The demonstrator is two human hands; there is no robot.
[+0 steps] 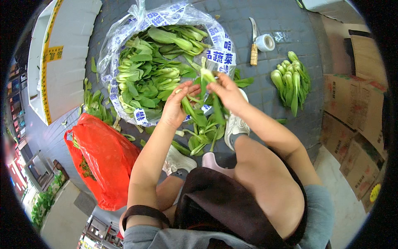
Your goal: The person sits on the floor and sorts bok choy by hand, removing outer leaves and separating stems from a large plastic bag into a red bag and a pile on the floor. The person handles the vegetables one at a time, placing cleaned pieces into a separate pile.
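My right hand (228, 93) is closed around a leafy green with a pale stalk (207, 75), just over the near right rim of a clear plastic bag (107, 62) with blue print. Close to its left, my left hand (178, 104) has its fingers curled, with a green stem (187, 107) between thumb and palm. Many leafy greens (141, 73), like small bok choy, fill the bag. Loose leaves (203, 135) lie on the ground between my white shoes, below my hands. A separate pile of bok choy (290, 79) lies on the ground to the right.
A curved knife with a wooden handle (254, 54) lies beside a roll of clear film (265, 42), beyond my right hand. A red plastic bag (105, 158) stands at my left, near a white foam box (68, 59). Cardboard boxes (354, 105) line the right side.
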